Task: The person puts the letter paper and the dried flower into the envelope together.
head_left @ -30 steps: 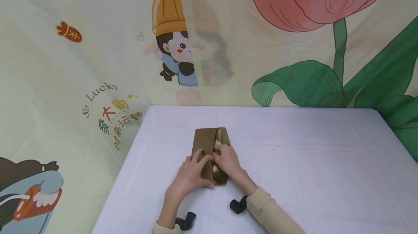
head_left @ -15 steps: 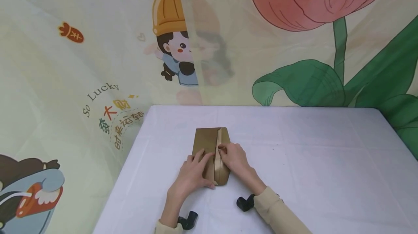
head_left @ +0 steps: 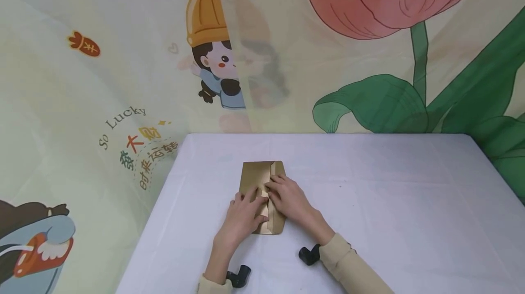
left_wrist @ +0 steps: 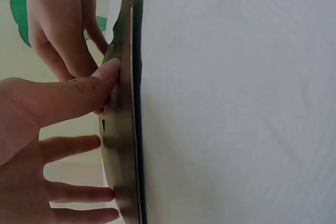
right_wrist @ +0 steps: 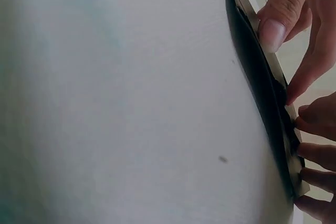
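A flat gold-brown folded piece [head_left: 255, 175], resembling an envelope, lies on the white table, with a long flap along its right side. Fingers spread, my left hand [head_left: 239, 222] rests on its lower left part; in the left wrist view the thumb [left_wrist: 107, 72] touches the near surface. My right hand [head_left: 292, 203] lays its extended fingers on the flap near the middle seam, close to the left fingertips. From the right wrist, the piece shows a dark, slightly bulging edge [right_wrist: 252, 61]. Fingers cover part of the seam, and what is inside cannot be seen.
A white cloth covers the table [head_left: 369, 221]. Black angled fittings sit at the left wrist [head_left: 239, 276] and the right wrist [head_left: 309, 255]. Behind the table hangs a printed curtain [head_left: 279, 116] with a flower and cartoon figures.
My right hand pulled a pinched edge rightward, then came back left and flattened onto the flap, which now lies lower. The left hand stays on the piece, its thumb moved slightly upward.
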A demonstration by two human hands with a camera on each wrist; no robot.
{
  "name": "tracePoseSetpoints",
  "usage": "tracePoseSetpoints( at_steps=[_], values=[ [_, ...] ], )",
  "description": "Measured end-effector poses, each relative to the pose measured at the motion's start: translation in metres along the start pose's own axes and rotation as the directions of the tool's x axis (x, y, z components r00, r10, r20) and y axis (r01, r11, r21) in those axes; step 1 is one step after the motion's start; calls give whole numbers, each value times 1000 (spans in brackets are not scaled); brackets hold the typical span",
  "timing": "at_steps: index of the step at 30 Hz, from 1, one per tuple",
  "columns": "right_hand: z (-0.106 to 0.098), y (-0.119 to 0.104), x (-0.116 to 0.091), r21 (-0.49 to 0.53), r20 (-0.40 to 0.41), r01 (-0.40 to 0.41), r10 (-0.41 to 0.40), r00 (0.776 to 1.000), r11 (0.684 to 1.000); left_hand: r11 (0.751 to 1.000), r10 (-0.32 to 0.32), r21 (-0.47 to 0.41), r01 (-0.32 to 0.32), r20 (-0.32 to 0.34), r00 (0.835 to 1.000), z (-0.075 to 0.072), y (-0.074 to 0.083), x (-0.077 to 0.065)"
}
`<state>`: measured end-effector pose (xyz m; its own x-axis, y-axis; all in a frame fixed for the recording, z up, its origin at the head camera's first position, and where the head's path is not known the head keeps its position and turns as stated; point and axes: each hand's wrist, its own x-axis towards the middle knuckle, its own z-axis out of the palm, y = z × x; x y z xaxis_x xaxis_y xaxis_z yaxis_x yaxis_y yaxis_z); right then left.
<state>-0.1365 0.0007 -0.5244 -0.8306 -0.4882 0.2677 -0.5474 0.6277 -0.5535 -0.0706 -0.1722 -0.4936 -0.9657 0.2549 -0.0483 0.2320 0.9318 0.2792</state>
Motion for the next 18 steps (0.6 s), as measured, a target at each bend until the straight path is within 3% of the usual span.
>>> tracePoseSetpoints(
  at_steps=[10,18],
  values=[
    [-2,6,0,-44,-8,33,-33,999,998,1000,19,24,-19,-7,1000,-2,2,11],
    [-18,6,-2,-58,9,97,-97,995,994,997,-64,36,67,-66,996,-5,1,20]
  ],
)
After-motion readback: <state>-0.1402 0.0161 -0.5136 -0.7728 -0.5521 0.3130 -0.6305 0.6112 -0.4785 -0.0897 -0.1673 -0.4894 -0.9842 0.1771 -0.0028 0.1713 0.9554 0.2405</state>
